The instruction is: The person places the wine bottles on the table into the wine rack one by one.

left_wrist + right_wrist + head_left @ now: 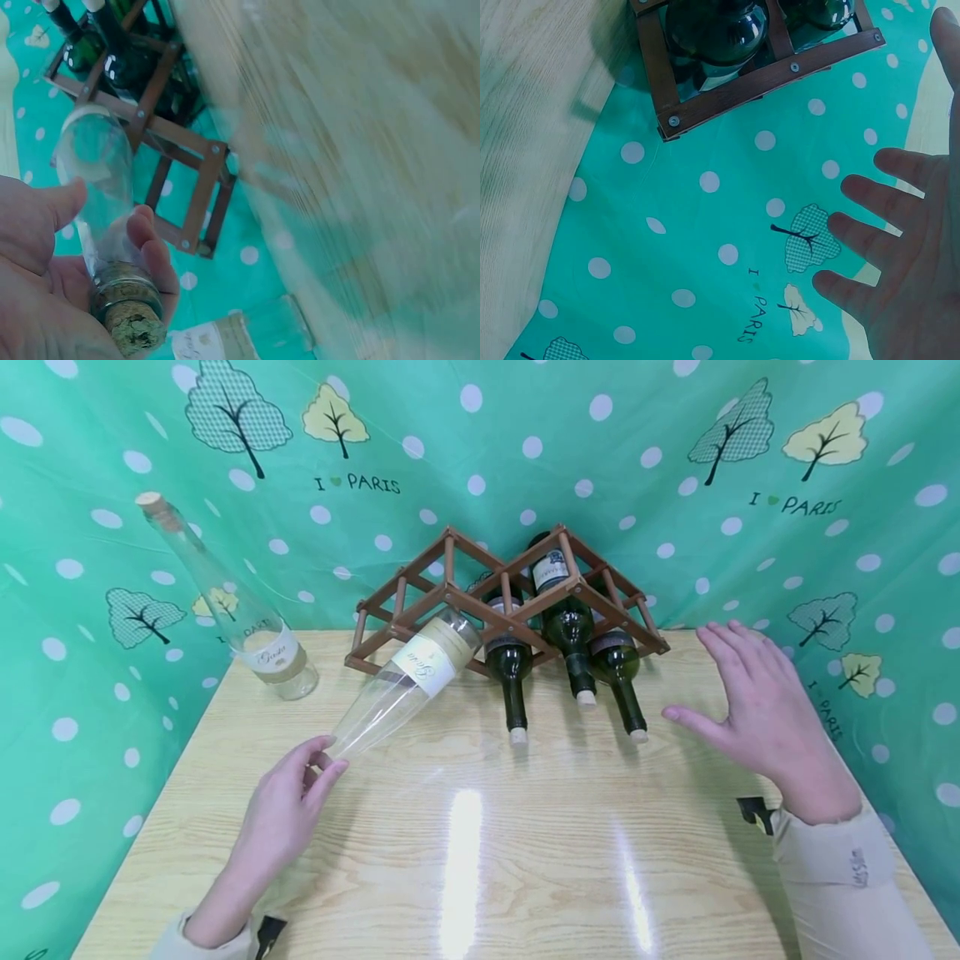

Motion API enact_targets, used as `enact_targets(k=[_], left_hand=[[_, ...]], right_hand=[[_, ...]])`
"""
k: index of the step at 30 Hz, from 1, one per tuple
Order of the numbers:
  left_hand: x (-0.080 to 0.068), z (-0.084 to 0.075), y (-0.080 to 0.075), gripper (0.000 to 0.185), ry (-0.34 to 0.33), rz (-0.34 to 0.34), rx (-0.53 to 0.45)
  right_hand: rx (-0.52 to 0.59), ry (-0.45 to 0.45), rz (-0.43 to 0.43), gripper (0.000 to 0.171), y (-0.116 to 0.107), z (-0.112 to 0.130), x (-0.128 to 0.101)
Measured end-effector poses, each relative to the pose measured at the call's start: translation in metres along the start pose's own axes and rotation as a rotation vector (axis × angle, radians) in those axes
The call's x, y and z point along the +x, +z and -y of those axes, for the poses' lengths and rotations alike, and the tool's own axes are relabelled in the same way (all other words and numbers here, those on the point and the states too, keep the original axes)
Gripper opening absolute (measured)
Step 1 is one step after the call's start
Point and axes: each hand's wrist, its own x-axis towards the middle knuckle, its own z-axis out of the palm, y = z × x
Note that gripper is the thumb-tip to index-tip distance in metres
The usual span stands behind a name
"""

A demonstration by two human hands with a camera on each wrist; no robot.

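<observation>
Cork (pixel 133 330) visible only wrist-side.

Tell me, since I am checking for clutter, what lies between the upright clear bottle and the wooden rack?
Only bare table separates the upright bottle from the rack, in the head view.

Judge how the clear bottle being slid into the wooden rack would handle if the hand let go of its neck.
The clear bottle looks empty, so probably light. Its round, smooth glass would likely roll or slip. The left hand pinches only the corked neck, base in the rack, so it may tilt.
</observation>
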Motion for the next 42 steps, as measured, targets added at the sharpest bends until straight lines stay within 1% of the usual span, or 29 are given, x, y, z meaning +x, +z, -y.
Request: enact_targets(k=[3, 8, 13, 16, 22, 26, 30, 36, 42], left_hand=[[-0.003, -0.006, 0.0, 0.051, -0.04, 0.037, -0.056], [-0.01, -0.014, 0.001, 0.052, -0.087, 0.102, -0.141], [-0.018, -0.02, 0.006, 0.054, -0.128, 0.168, -0.205], [-0.023, -0.025, 0.01, 0.054, -0.149, 0.203, -0.274], [-0.031, -0.033, 0.018, 0.051, -0.187, 0.246, -0.476], [-0.033, -0.038, 0.022, 0.05, -0.218, 0.268, -0.576], [-0.036, -0.044, 0.023, 0.048, -0.259, 0.29, -0.63], [-0.04, -0.052, 0.024, 0.047, -0.32, 0.332, -0.728], [-0.042, -0.059, 0.023, 0.049, -0.331, 0.377, -0.803]], right_hand=[[-0.002, -0.001, 0.001, 0.11, 0.0, 0.0, 0.001], [-0.001, 0.002, 0.006, 0.11, -0.001, 0.0, 0.002], [-0.001, 0.012, 0.015, 0.11, -0.002, 0.001, 0.002], [0.002, 0.017, 0.018, 0.109, -0.003, 0.002, 0.002], [0.005, 0.033, 0.022, 0.109, -0.005, 0.002, 0.001], [0.008, 0.028, 0.011, 0.109, -0.005, 0.002, 0.0], [0.011, 0.019, 0.0, 0.109, -0.004, 0.001, 0.0], [0.012, 0.028, 0.009, 0.109, -0.005, 0.002, 0.0], [0.013, 0.026, 0.006, 0.109, -0.004, 0.001, -0.001]])
